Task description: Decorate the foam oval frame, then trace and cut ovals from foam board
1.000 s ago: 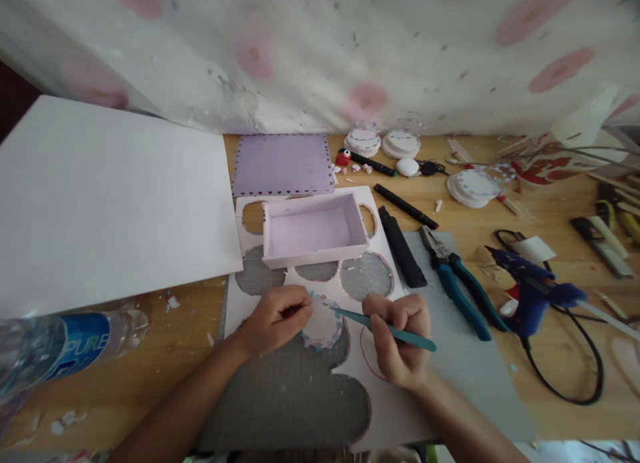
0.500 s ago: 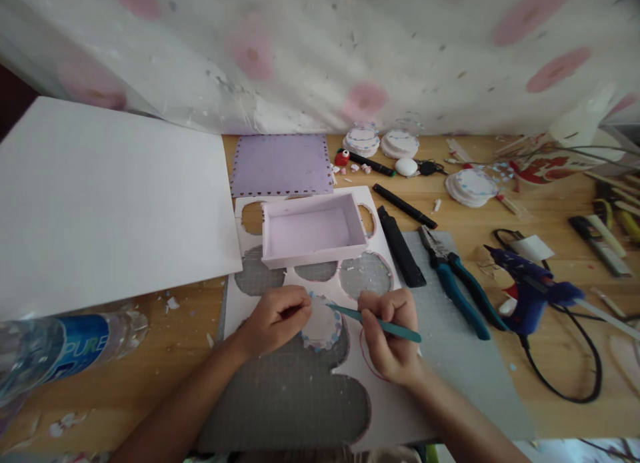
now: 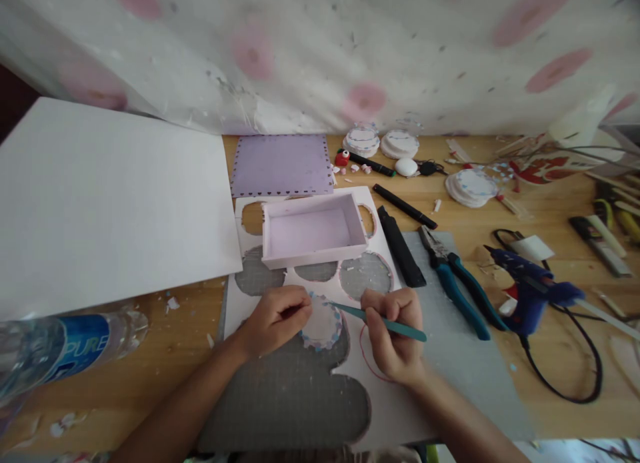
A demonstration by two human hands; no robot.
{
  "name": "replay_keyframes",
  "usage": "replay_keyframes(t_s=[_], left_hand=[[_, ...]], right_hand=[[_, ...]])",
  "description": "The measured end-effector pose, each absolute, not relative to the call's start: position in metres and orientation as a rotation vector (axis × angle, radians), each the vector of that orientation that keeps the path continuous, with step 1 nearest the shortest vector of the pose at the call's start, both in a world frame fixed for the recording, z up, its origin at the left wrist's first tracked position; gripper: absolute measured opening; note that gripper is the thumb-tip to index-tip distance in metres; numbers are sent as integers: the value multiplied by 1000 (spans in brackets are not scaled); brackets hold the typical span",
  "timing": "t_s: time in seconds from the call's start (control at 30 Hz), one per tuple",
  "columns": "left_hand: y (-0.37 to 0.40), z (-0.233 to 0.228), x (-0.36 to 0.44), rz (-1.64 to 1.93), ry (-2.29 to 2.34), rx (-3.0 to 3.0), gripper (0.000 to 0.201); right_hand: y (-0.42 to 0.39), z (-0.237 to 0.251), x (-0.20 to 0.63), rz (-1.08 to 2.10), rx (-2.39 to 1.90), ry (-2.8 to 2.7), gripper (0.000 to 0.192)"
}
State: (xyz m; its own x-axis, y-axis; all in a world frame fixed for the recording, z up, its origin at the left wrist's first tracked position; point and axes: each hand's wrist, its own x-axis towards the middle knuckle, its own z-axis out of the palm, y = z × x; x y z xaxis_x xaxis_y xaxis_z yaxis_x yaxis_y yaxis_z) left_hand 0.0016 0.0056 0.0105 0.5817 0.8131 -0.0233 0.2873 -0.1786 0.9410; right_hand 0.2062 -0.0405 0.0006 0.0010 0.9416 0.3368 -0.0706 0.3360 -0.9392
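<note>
Down at the near edge, the left hand (image 3: 274, 318) pinches a small white foam disc (image 3: 323, 324) by its left side, fingers closed on it, holding it over the grey cutting mat (image 3: 295, 389). The right hand (image 3: 395, 333) is wrapped around a teal craft tool (image 3: 380, 323), gripped like a pen, with the tip touching the disc's upper right rim. The disc's edge carries tiny pink and blue bits, so this looks like the trimming step, working round the rim. The next move would seem to call for a slight turn of the disc under a steady tip, with only light pressure.

Under both hands lies one white foam sheet (image 3: 385, 403) with round holes cut out; at least five openings show, and one red circle is drawn beside the right hand. Just beyond sits one lilac open box (image 3: 313, 236), and behind it one flat purple panel (image 3: 283, 164). To the right: one black cutter (image 3: 400, 246), one pair of blue pliers (image 3: 453, 279), one blue glue gun (image 3: 533, 293). Far back, three stacks of finished discs (image 3: 400, 144). On the left, one large white board (image 3: 105, 196) and one water bottle (image 3: 60, 349).
</note>
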Motion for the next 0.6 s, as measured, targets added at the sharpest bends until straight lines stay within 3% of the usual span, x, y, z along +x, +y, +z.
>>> replay_keyframes(t_s=[0.6], left_hand=[[6, 12, 2, 594, 905, 1721, 29]], right_hand=[[-39, 4, 204, 1029, -895, -1314, 17]])
